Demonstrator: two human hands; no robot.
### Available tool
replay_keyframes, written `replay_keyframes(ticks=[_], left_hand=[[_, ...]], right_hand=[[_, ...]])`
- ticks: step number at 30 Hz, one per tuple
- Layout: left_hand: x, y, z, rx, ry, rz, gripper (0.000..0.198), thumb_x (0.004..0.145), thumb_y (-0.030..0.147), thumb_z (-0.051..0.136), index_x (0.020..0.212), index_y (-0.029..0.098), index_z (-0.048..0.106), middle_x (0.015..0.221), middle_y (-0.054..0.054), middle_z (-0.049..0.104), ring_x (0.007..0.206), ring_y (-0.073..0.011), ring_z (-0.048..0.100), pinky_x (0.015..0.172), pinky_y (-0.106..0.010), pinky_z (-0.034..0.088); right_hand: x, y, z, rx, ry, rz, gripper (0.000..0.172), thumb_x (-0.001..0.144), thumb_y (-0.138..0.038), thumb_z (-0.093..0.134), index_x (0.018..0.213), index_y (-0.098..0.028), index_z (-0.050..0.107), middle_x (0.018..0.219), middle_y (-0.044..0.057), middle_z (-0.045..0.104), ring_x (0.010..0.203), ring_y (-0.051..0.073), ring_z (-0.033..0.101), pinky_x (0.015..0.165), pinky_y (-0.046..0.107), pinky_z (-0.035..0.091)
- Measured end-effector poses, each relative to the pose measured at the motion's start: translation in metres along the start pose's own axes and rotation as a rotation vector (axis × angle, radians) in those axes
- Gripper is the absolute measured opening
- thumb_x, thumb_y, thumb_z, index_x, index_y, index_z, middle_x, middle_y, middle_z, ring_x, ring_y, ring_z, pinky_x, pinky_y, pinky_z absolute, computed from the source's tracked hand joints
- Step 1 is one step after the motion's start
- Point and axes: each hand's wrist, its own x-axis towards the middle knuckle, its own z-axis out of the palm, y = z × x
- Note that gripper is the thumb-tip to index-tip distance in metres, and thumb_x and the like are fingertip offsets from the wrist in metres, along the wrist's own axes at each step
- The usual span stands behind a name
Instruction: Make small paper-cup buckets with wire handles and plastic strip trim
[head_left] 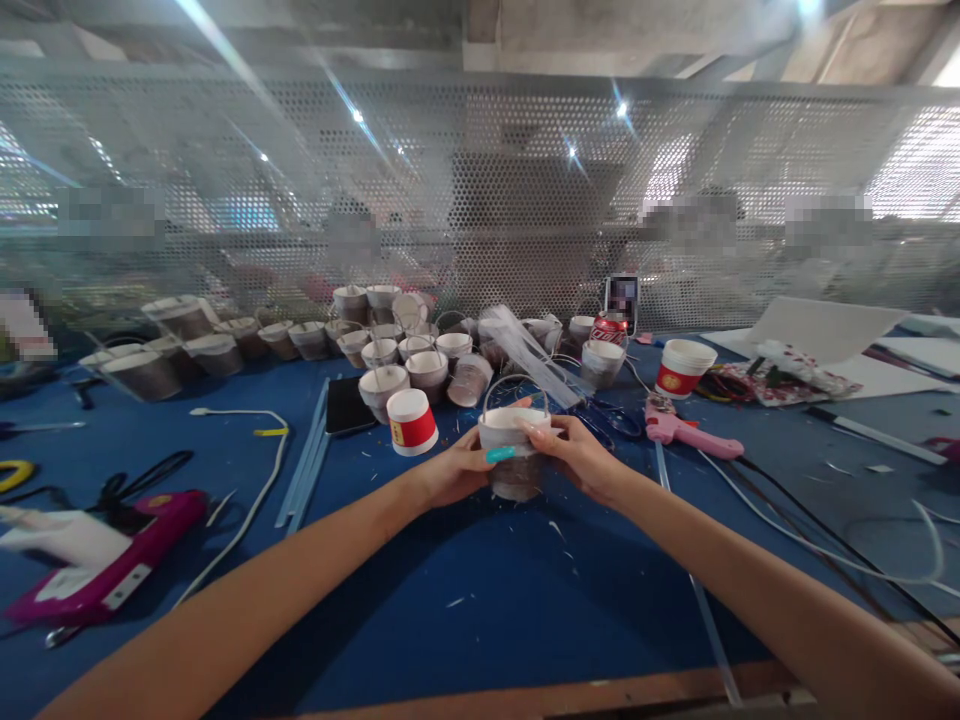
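Between my hands, just above the blue tabletop [450, 590], is a small grey-and-white bucket [517, 478] with a thin looped handle standing up over its rim. My left hand [461, 465] grips its left side, and a turquoise piece [501, 454] shows at the thumb tip. On the opposite side my right hand [581, 455] holds the rim, thumb and fingers pressed to the white upper band. A red-and-white paper cup [412, 424] stands upside down left of the bucket. Behind it lies a bundle of clear strips [532, 355].
Many similar buckets [382, 385] are grouped at the back and left. A pink glue gun [690, 432] with its cable lies right, near another paper cup [684, 368]. Glue sticks [306, 460], a white cable [274, 490] and a magenta power strip [112, 570] lie left.
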Motion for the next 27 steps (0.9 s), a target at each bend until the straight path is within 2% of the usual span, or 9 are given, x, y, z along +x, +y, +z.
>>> replay_keyframes(ticks=[4, 8, 12, 16, 21, 24, 27], left_hand=[[0.004, -0.007, 0.006, 0.018, 0.11, 0.051, 0.066, 0.062, 0.022, 0.071, 0.123, 0.018, 0.048, 0.107, -0.01, 0.064, 0.097, -0.0235, 0.057, 0.083, -0.033, 0.04], [0.003, -0.006, 0.004, 0.018, 0.078, 0.041, 0.057, 0.066, 0.022, 0.066, 0.121, 0.018, 0.051, 0.11, -0.008, 0.062, 0.099, -0.0237, 0.056, 0.085, -0.033, 0.039], [0.004, -0.003, -0.003, -0.008, 0.061, 0.04, 0.061, 0.065, 0.022, 0.068, 0.123, 0.019, 0.049, 0.114, -0.009, 0.06, 0.101, -0.0243, 0.056, 0.086, -0.034, 0.039], [0.008, -0.002, -0.006, 0.057, 0.193, 0.07, 0.065, 0.058, 0.019, 0.074, 0.118, 0.018, 0.052, 0.11, -0.011, 0.061, 0.096, -0.0223, 0.058, 0.084, -0.033, 0.039], [0.012, -0.01, 0.004, 0.086, 0.358, 0.183, 0.067, 0.053, 0.019, 0.078, 0.115, 0.018, 0.052, 0.104, -0.008, 0.063, 0.094, -0.0212, 0.058, 0.087, -0.033, 0.038], [0.013, -0.015, 0.01, 0.031, 0.373, 0.223, 0.065, 0.051, 0.026, 0.079, 0.111, 0.018, 0.054, 0.099, -0.007, 0.064, 0.091, -0.0213, 0.059, 0.084, -0.033, 0.04], [0.014, -0.018, 0.011, 0.03, 0.408, 0.221, 0.056, 0.053, 0.033, 0.078, 0.103, 0.016, 0.058, 0.092, -0.007, 0.065, 0.084, -0.021, 0.061, 0.078, -0.032, 0.043]], right_hand=[[0.0, -0.001, 0.0, -0.066, -0.034, -0.013, 0.05, 0.057, -0.048, 0.072, 0.093, -0.014, 0.067, 0.085, 0.007, 0.068, 0.077, 0.017, 0.06, 0.069, 0.026, 0.046], [-0.001, -0.001, -0.002, -0.119, -0.058, -0.038, 0.046, 0.061, -0.049, 0.069, 0.091, -0.014, 0.068, 0.083, 0.006, 0.068, 0.075, 0.016, 0.06, 0.068, 0.026, 0.046], [0.0, -0.001, -0.004, -0.137, -0.052, -0.054, 0.044, 0.062, -0.049, 0.068, 0.089, -0.014, 0.069, 0.081, 0.006, 0.068, 0.073, 0.015, 0.06, 0.066, 0.025, 0.045], [0.004, -0.001, -0.004, -0.218, 0.006, -0.128, 0.042, 0.063, -0.047, 0.068, 0.088, -0.014, 0.069, 0.079, 0.005, 0.068, 0.076, 0.018, 0.06, 0.07, 0.029, 0.046], [0.005, -0.001, -0.001, -0.445, 0.1, -0.214, 0.038, 0.061, -0.044, 0.069, 0.083, -0.013, 0.069, 0.078, 0.005, 0.068, 0.073, 0.02, 0.059, 0.068, 0.03, 0.045], [0.004, 0.0, 0.003, -0.496, 0.146, -0.196, 0.041, 0.064, -0.048, 0.065, 0.087, -0.014, 0.069, 0.078, 0.004, 0.068, 0.07, 0.019, 0.058, 0.063, 0.029, 0.045], [0.002, 0.003, 0.009, -0.539, 0.177, -0.178, 0.044, 0.066, -0.053, 0.06, 0.082, -0.012, 0.068, 0.072, 0.004, 0.066, 0.067, 0.018, 0.057, 0.06, 0.028, 0.043]])
